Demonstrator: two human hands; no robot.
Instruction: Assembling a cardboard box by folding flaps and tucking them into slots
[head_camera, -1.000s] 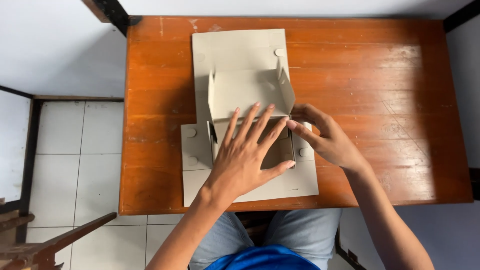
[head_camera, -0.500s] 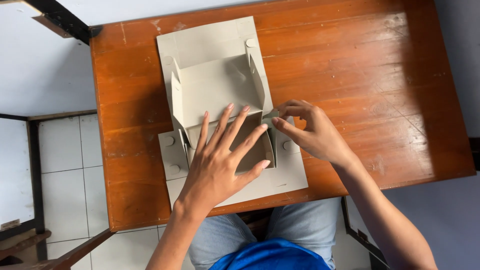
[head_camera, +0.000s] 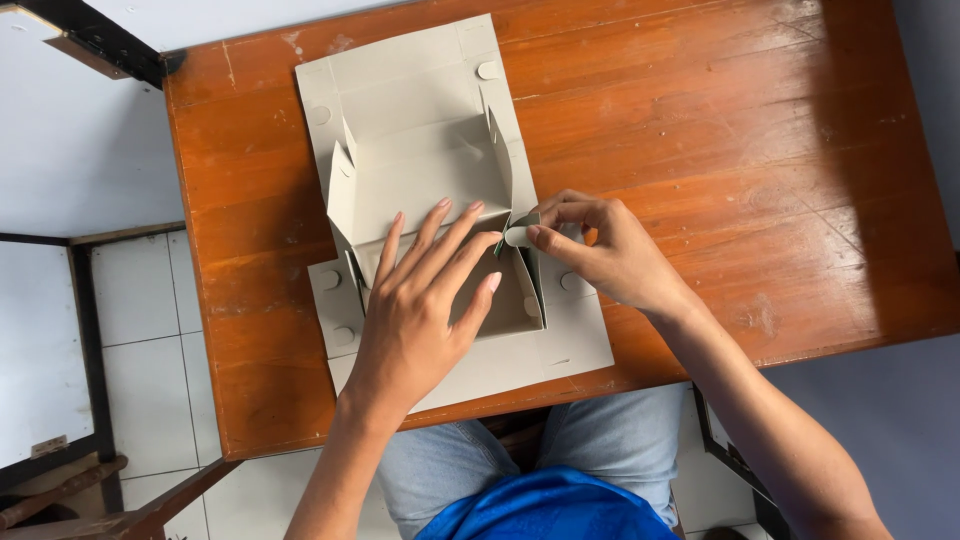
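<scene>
A grey cardboard box blank (head_camera: 420, 160) lies partly folded on the wooden table (head_camera: 720, 150), with several side walls standing up. My left hand (head_camera: 425, 305) presses flat, fingers spread, on the near panel of the box. At the box's right wall my right hand (head_camera: 600, 250) pinches a small rounded tab (head_camera: 517, 235) between thumb and fingers.
The table's near edge runs just above my lap in blue jeans (head_camera: 450, 465). White floor tiles (head_camera: 140, 350) lie to the left, with dark wooden furniture legs (head_camera: 130, 515) at the lower left. A white surface with a dark frame (head_camera: 90, 40) sits at the upper left.
The view has shifted, so the box sits further left and higher. My right hand has closed its pinch on the tab at the right wall. My left hand stays flat on the panel.
</scene>
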